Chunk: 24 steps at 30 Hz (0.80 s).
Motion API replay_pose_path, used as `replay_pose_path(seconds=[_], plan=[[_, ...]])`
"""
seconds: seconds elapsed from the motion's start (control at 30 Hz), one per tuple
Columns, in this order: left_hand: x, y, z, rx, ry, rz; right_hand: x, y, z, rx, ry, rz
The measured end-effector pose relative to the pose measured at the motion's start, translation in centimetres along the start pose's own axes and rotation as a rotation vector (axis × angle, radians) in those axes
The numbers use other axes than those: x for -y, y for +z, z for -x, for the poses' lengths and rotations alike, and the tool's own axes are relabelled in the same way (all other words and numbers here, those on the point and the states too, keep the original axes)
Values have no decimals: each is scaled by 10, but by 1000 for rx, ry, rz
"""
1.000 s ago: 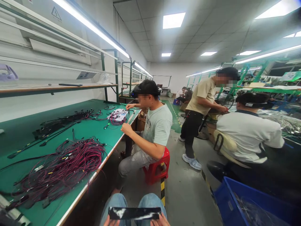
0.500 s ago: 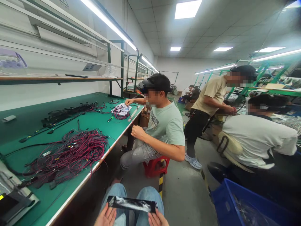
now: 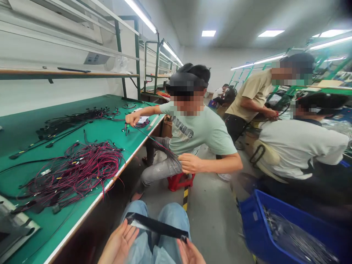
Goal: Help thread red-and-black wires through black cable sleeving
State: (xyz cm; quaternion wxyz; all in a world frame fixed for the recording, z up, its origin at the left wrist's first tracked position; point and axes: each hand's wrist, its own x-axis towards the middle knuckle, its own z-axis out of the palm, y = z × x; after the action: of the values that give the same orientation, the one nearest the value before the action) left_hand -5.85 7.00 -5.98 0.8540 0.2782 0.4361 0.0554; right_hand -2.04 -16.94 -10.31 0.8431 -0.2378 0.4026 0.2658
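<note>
A long, flat black strip [image 3: 161,226] with a glossy, pale-reflecting surface stretches between my hands, above my knees. My left hand [image 3: 122,238] pinches its left end, palm turned up. The right end is held by my right hand [image 3: 189,249] between thumb and fingers. The strip slopes slightly down to the right. What the strip is exactly, I cannot make out.
To the left, a green-topped bench [image 3: 35,137] bears a tangle of red and black cables [image 3: 82,168] and black cables [image 3: 71,123]. A seated person [image 3: 200,132] ahead stretches a cable. A blue crate [image 3: 250,220] stands at the right.
The view has tilted down and the strip has turned, showing less of its pale reflection. The seated person has faced this way, one hand moving right with the cable.
</note>
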Motion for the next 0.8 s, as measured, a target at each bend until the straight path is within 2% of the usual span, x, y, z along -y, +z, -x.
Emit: replay_pose_path(seconds=[0.1, 0.2, 0.4, 0.53, 0.63, 0.8], plan=[[-13, 15, 0, -9, -60, -35, 7, 19, 18, -6, 18, -49], [-27, 36, -8, 59, -97, -81, 16, 37, 26, 1, -21, -62], [-54, 97, -33, 160, -86, -107, 49, 86, 18, -47, -211, -37], [-57, 136, -49, 162, -108, -108, 82, 118, 13, 4, -346, -34], [-56, 159, -60, 132, -135, -106, 105, 133, 10, 28, -409, -18], [-60, 184, -80, 101, -147, -72, 123, 148, 4, 28, -441, -3]])
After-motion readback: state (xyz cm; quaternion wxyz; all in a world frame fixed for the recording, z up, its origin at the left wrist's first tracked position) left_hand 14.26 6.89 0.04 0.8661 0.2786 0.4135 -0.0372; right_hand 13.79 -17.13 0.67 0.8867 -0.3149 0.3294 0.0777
